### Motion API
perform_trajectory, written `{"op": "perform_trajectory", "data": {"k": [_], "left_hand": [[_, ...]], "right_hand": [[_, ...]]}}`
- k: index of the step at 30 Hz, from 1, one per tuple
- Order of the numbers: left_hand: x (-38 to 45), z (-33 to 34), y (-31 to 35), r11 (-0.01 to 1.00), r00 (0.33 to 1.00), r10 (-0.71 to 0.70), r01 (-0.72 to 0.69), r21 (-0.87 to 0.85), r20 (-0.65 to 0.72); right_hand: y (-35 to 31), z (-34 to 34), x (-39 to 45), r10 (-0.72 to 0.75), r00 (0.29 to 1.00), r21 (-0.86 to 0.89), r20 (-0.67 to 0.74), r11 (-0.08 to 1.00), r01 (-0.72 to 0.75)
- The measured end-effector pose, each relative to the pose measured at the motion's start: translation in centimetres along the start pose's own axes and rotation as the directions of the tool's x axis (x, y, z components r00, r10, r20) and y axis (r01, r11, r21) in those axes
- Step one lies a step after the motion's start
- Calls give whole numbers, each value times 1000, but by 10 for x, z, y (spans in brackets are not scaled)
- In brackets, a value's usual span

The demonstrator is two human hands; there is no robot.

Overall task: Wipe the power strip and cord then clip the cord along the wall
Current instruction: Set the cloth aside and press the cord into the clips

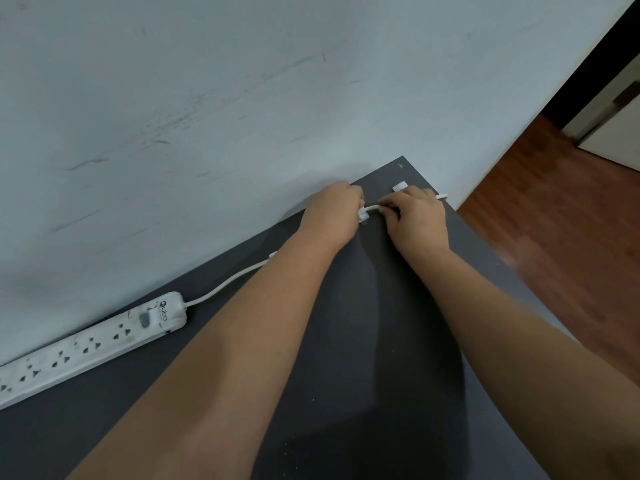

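A white power strip (90, 344) lies along the wall at the left of the dark grey table (346, 341). Its white cord (225, 284) runs right, passes under my left forearm and comes out between my hands. My left hand (334, 211) is closed on a small white clip (363, 214) on the table. My right hand (414, 216) pinches the cord just right of that clip. The cord's far end (441, 196) sticks out past my right hand. A second white clip (400, 187) sits near the table's far corner. Another clip (273, 254) peeks out by my left forearm.
The pale scuffed wall (242, 116) runs along the table's back edge. The table ends at a corner on the right, with brown wood floor (554, 220) beyond and a dark door frame (595, 64) at the upper right.
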State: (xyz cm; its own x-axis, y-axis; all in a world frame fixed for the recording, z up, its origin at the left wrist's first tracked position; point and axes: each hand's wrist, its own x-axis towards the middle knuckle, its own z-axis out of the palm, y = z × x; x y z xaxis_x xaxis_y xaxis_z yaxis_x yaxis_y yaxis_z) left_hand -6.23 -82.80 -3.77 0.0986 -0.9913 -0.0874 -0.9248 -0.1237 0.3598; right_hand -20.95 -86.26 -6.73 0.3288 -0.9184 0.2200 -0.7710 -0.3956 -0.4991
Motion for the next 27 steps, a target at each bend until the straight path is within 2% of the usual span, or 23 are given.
{"op": "perform_trajectory", "data": {"k": [4, 8, 11, 13, 15, 17, 20, 23, 27], "left_hand": [[-2, 3, 3, 1000, 999, -19, 19, -12, -32], [-5, -3, 3, 996, 999, -18, 15, -93, -30], [-4, -7, 2, 991, 1000, -24, 22, -131, -13], [-2, -5, 5, 983, 1000, -27, 25, -184, -7], [3, -2, 10, 968, 999, -47, 38, -250, -28], [10, 2, 19, 957, 998, -52, 41, -286, -31], [23, 8, 33, 947, 999, -40, 37, -320, -4], [32, 13, 43, 947, 999, -39, 35, -320, -7], [38, 15, 45, 953, 999, -40, 37, -301, -5]], "right_hand": [[-2, 0, 9, 3, 999, -61, 35, 998, -1], [1, -1, 3, 4, 999, -8, 32, 1000, -3], [5, -5, -8, 0, 992, 27, -126, 1000, 3], [13, -17, -4, 80, 975, 48, -208, 996, -71], [28, -30, 7, 212, 969, 54, -129, 977, -206], [45, -41, 21, 292, 954, 20, 70, 956, -294], [57, -52, 30, 242, 935, 95, 261, 957, -274], [60, -59, 30, 156, 938, 144, 311, 967, -209], [73, -51, 25, 95, 960, 202, 264, 968, -151]]}}
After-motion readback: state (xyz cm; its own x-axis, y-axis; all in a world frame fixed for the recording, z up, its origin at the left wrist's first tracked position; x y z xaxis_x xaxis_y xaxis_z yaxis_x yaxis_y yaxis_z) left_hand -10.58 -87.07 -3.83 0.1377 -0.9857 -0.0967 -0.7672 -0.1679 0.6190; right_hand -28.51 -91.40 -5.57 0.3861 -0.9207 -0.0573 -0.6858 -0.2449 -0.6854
